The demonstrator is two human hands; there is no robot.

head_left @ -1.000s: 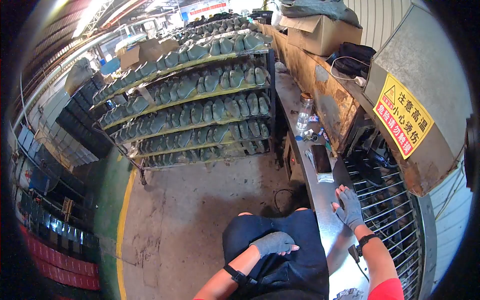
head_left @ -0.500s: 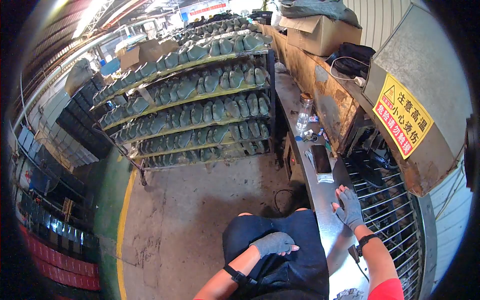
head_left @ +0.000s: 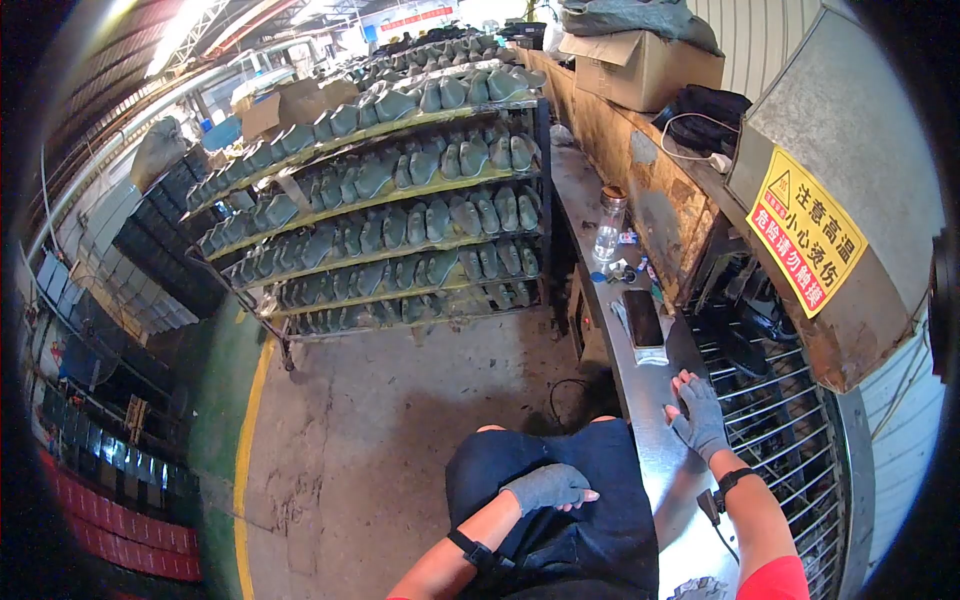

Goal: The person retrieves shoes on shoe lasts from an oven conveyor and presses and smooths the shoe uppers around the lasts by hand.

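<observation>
My left hand [head_left: 550, 488], in a grey fingerless glove, rests on the dark trousers [head_left: 500, 465] over my lap, fingers loosely bent, holding nothing. My right hand [head_left: 702, 418], gloved the same way, lies on the bare metal bench top [head_left: 655, 430] with its fingers apart. Beside it run the metal rods of a conveyor [head_left: 775, 420]. On the rods, at the machine's opening, a black shoe [head_left: 740, 350] lies farther in than my right hand. A phone [head_left: 642, 318] lies on a white cloth just beyond my fingertips.
A rack [head_left: 400, 255] full of grey-green shoe lasts stands ahead. A clear bottle [head_left: 608, 225] and small items stand along the bench. The machine hood [head_left: 850, 130] carries a yellow heat warning sign [head_left: 808, 230]. A cardboard box [head_left: 645, 75] sits on the ledge.
The black shoe has come slightly out of the machine's opening along the conveyor, toward me, and more dark shoe shapes show behind it. Both my hands have stayed in place.
</observation>
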